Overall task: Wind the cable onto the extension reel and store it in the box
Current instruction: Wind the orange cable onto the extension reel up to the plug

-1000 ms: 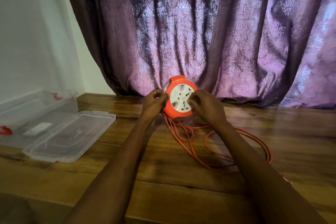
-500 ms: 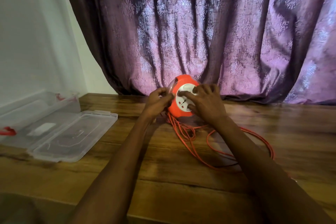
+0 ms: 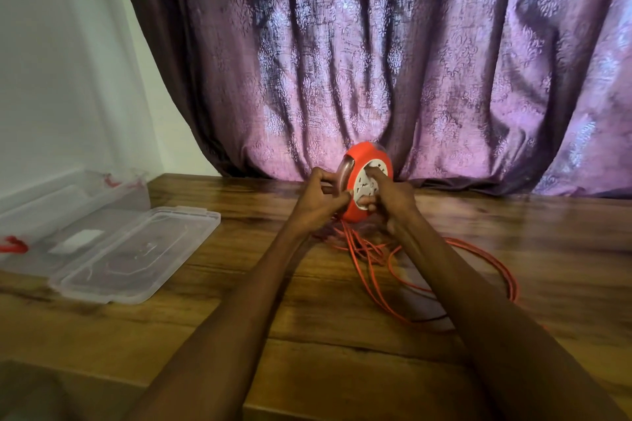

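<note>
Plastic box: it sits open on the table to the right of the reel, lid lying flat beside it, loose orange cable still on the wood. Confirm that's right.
One detail is wrong: the plastic box is to the left of the reel, not the right, as the head view shows. The rest stands: it sits open on the table, its lid lies flat beside it, and loose orange cable is still on the wood.

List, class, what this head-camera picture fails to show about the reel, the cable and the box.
- Head view: how much orange cable is already wound cannot be told; the orange reel is blurred, and the left hand and right hand cover its sides.
- The cable's plug end: hidden behind the right forearm.
- The clear box: cut off by the left edge.
- The reel's socket markings: too small and blurred.
</note>
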Available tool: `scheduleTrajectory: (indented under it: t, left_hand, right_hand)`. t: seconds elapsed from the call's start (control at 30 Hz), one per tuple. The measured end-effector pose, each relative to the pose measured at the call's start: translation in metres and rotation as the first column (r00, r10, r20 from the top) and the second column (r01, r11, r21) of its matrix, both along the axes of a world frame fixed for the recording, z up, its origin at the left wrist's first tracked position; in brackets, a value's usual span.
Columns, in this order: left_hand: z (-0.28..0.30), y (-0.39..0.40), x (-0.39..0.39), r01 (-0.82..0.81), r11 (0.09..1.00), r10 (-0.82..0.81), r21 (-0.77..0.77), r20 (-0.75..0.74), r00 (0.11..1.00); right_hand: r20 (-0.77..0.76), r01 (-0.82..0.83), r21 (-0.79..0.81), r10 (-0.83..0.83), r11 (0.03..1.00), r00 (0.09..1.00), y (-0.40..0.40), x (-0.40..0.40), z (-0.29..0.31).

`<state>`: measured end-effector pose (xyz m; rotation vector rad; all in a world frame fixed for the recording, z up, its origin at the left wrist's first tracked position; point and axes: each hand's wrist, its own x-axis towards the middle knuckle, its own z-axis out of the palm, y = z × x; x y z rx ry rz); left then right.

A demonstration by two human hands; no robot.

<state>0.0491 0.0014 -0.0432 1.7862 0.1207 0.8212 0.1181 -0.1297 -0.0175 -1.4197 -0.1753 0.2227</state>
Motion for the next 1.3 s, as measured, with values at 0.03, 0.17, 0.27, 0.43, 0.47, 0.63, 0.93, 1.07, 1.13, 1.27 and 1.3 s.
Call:
scheduleTrajectory:
  t: [0.03, 0.17, 0.27, 0.43, 0.47, 0.63, 0.93, 1.07, 1.13, 1.27, 1.3]
  left_hand:
    - [0.0, 0.0, 0.001, -0.006, 1.0, 0.006, 0.002, 0.008, 1.0]
    - [0.001, 0.002, -0.002, -0.042, 0.988, 0.049, -0.149, 0.045, 0.998]
    - [0.006, 0.004, -0.004, -0.007, 0.936, 0.042, -0.353, 0.094, 0.995]
    - [0.018, 0.023, -0.01, -0.039, 0.907, 0.089, -0.42, 0.1, 0.991]
    - [0.019, 0.026, -0.011, -0.046, 0.912, 0.098, -0.407, 0.108, 0.989]
    - [0.022, 0.029, -0.015, -0.012, 0.904, 0.055, -0.427, 0.089, 0.995]
    - [0.025, 0.03, -0.024, 0.033, 0.936, -0.036, -0.35, -0.001, 0.999]
    - [0.021, 0.034, -0.021, 0.021, 0.952, -0.031, -0.304, -0.028, 0.999]
    - [0.021, 0.035, -0.021, 0.009, 0.959, -0.024, -0.285, -0.05, 0.998]
    - [0.023, 0.03, -0.021, 0.017, 0.971, -0.036, -0.237, -0.073, 0.997]
    - [0.024, 0.029, -0.02, 0.021, 0.971, -0.038, -0.238, -0.066, 0.997]
  right_hand:
    - [-0.043, -0.004, 0.013, 0.004, 1.0, 0.999, 0.0, 0.001, 0.001]
    - [0.044, -0.084, -0.016, 0.084, 0.996, 0.995, 0.0, 0.003, 0.002]
    - [0.406, 0.027, -0.269, 0.088, 0.963, 0.91, -0.001, 0.006, -0.004]
    - [0.911, 0.373, -0.402, 0.324, 0.837, 0.254, -0.016, 0.008, -0.001]
    - [0.918, 0.385, -0.395, 0.367, 0.834, 0.148, -0.016, 0.011, 0.0]
    - [0.822, 0.607, -0.449, 0.569, 0.656, -0.007, -0.023, 0.014, 0.004]
    - [0.719, 0.627, -0.483, 0.686, 0.611, -0.115, -0.024, -0.001, 0.0]
    - [0.721, 0.669, -0.443, 0.681, 0.597, -0.13, -0.024, -0.001, -0.006]
    - [0.721, 0.69, -0.45, 0.687, 0.567, -0.095, -0.024, -0.001, -0.007]
    - [0.736, 0.717, -0.481, 0.676, 0.504, 0.018, -0.023, 0.003, -0.003]
    - [0.742, 0.711, -0.502, 0.668, 0.492, 0.062, -0.023, 0.003, -0.003]
